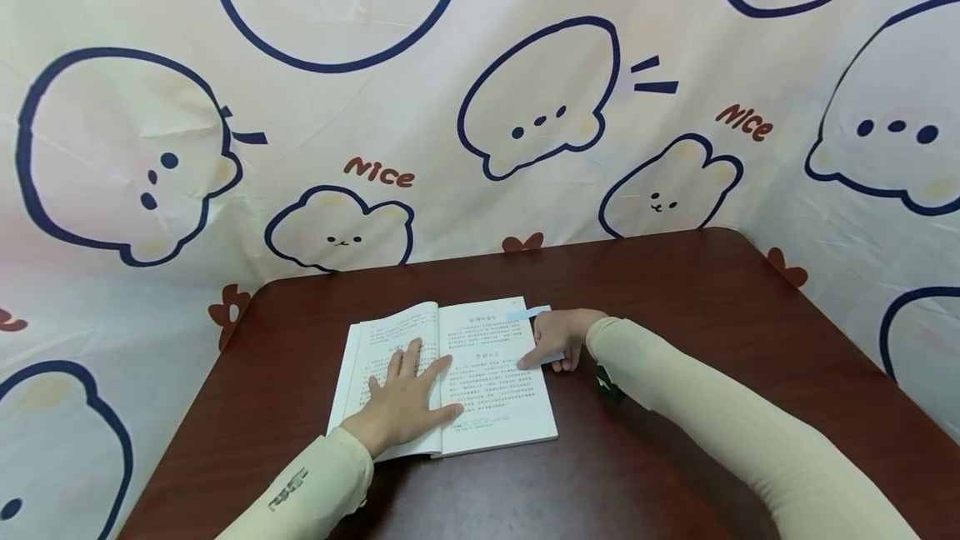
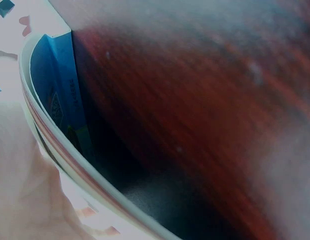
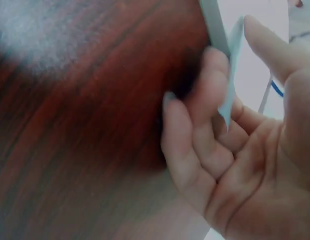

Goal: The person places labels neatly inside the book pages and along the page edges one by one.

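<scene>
An open book (image 1: 487, 407) with printed pages lies on the brown table. My left hand (image 1: 401, 408) rests on it with fingers spread, across the left page and the centre fold. At the book's right edge, my right hand (image 1: 558, 336) pinches a thin light blue paper slip (image 3: 234, 75) between thumb and curled fingers. In the head view, light blue paper (image 1: 528, 312) shows above that hand, partly over the right page; more shows below it. Whether these are one piece I cannot tell. The left wrist view shows the book's curved page edges and a blue cover (image 2: 65, 80) beneath.
The dark brown table (image 1: 645, 282) extends around the book, its far edge against a pale cloth backdrop (image 1: 435, 123) with cartoon outlines. A small dark item (image 1: 609, 383) sits below the right wrist. Long pale sleeves cover both forearms.
</scene>
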